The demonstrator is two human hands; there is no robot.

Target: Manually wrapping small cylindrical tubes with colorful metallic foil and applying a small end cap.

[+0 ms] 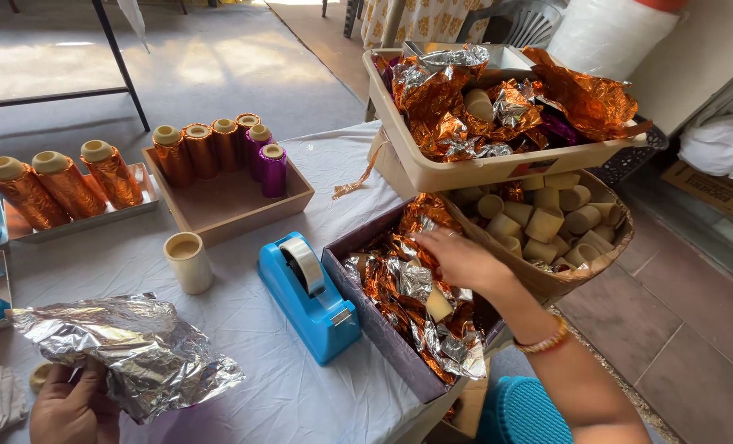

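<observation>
Foil sheet (pixel 128 349) on table, light, crinkly, tears easily | our left hand (pixel 71 407) pinches its near edge | our right hand (pixel 457 259), fingers spread, touches foil scraps (pixel 407 288) in box (pixel 375 329).

A home craft workshop: foil-wrapped cones (pixel 71 182), basket of bare cones (pixel 547 222), tape dispenser (pixel 309 296).

Left hand (pixel 71 407) curled, pinching low; right hand (pixel 457 256) stretched forward, fingers spread (bangle at wrist).

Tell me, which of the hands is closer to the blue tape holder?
Right. The right hand reaches into the foil box just beside the blue tape holder; the left hand holds silver foil farther away.
</observation>
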